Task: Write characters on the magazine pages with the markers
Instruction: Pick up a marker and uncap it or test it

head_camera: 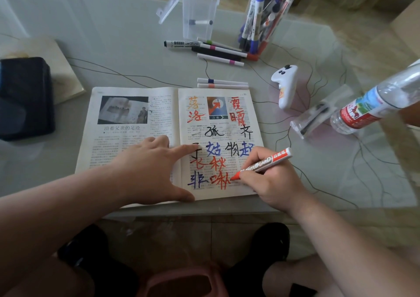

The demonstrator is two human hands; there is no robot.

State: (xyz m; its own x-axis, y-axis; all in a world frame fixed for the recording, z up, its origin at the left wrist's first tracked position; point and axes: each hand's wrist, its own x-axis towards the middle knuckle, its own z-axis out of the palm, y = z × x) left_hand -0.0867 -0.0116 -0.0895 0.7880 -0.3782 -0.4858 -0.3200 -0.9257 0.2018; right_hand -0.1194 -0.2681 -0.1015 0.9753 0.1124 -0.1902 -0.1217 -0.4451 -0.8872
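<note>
step: red character, bottom row | magazine open flat at table edge | your right hand pinches the red whiteboard marker, tip seemingly on paper | left hand spread flat, pinning pages | keep strokes light; hold the spine down.

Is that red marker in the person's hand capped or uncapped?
Uncapped. The red marker in the right hand shows its bare red tip, touching the magazine page beside a red character.

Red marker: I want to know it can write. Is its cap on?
No, the red marker in the right hand shows its bare red tip against the magazine's right page.
</note>
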